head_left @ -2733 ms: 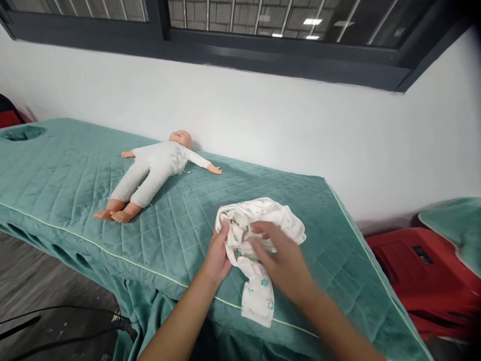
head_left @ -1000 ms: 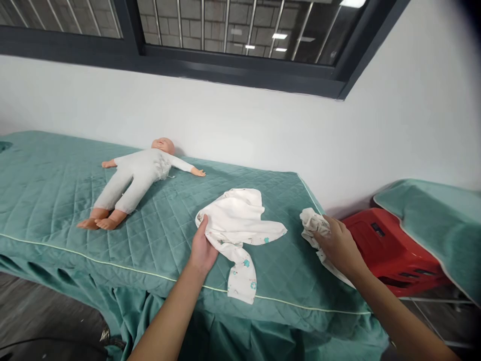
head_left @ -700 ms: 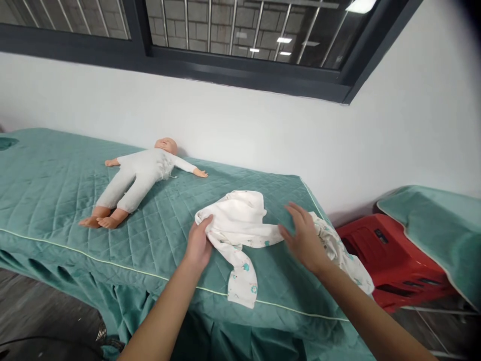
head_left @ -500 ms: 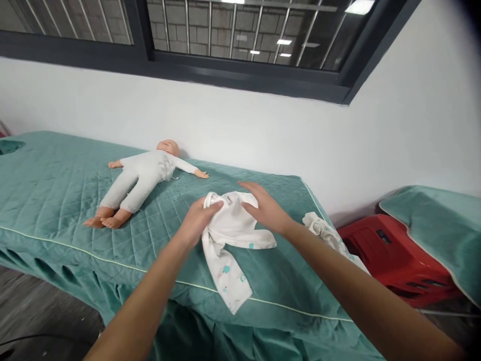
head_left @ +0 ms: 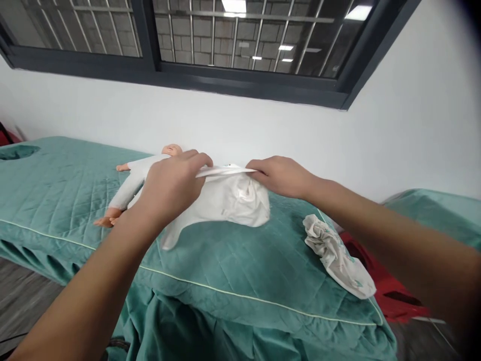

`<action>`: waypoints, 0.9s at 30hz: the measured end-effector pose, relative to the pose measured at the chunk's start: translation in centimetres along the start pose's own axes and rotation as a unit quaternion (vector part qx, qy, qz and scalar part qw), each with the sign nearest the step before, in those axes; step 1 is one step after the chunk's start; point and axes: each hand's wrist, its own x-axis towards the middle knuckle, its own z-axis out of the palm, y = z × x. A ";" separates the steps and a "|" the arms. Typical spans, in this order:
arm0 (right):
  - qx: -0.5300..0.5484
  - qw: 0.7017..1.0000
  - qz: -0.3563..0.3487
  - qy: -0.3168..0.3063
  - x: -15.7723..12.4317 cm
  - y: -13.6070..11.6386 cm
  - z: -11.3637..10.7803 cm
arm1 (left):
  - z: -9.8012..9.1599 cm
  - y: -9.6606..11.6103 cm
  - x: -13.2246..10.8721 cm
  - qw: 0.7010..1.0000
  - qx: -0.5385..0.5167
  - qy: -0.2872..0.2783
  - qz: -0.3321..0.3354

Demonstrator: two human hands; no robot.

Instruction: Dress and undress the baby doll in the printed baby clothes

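Note:
Between my two hands a white baby top (head_left: pixel 225 200) is stretched by its upper edge above the green bed. My left hand (head_left: pixel 176 178) is closed on the edge at the left, knuckles up. At the right end, my right hand (head_left: pixel 280 175) pinches the same edge between thumb and fingers. The body of the top hangs down in folds, and one sleeve trails to the lower left. Behind my left hand lies a baby doll (head_left: pixel 137 175) on its back in a white suit; my hand hides part of its body and one arm.
A crumpled white printed baby garment (head_left: pixel 338 255) lies on the right end of the green quilted bed (head_left: pixel 240 271). A red plastic stool (head_left: pixel 394 301) stands beyond that end, partly under green cloth (head_left: pixel 436 215). A white wall and a dark-framed window (head_left: pixel 244 82) rise behind.
Both hands have lifted the top off the bed and drawn its edge taut. My right hand, open-fingered before, now grips it. The view has shifted slightly.

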 end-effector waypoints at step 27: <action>0.083 0.979 0.171 0.069 -6.8 0.7 16.2 | 17.0 -2.1 -5.1 0.982 -0.164 -0.051 -0.073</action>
